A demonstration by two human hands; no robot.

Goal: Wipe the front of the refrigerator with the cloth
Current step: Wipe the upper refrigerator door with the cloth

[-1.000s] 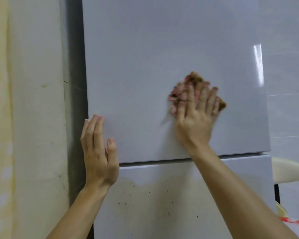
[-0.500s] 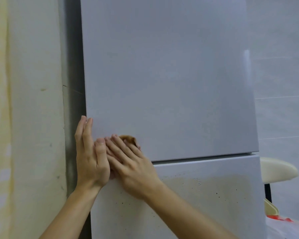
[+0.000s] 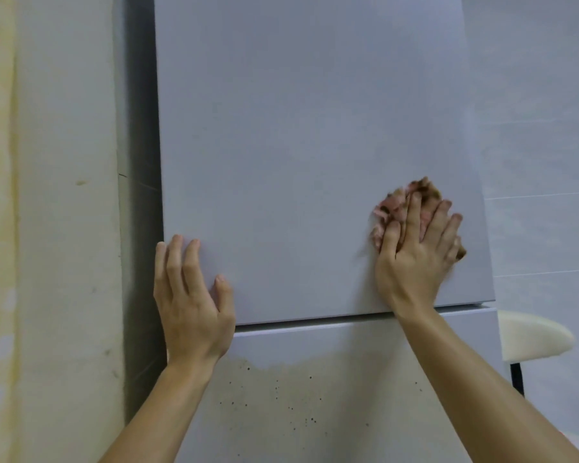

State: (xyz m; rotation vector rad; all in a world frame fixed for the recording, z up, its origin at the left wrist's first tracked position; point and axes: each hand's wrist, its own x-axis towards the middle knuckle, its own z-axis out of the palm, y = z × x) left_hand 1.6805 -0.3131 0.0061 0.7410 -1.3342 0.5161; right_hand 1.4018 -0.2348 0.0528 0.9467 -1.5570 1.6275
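A stained, yellowish wall point(image 3: 47, 228) is seen to the left and a pale tiled wall point(image 3: 542, 128) to the right, with the refrigerator point(image 3: 298, 95) set between them and the cream seat of a stool point(image 3: 532, 335) just past its right side. The cloth point(image 3: 395, 205), a crumpled pinkish-brown wad, is pressed flat against the upper door point(image 3: 281, 195) near its right edge, a little above the lower right corner. It is held there by the right hand point(image 3: 415, 255), whose fingers are spread and fairly straight over it rather than clenched round it. The left hand point(image 3: 191, 295) is laid released at the lower left corner of the same door, nothing being grasped; it is judged to be used as a brace. No marks can be made out on the upper door, so that part is judged largely done. The lower door point(image 3: 348, 429) is covered near its top edge by a brownish film point(image 3: 281, 389) and scattered dark specks point(image 3: 310, 377), and is judged not yet wiped. About half of the front is therefore reckoned to be left.
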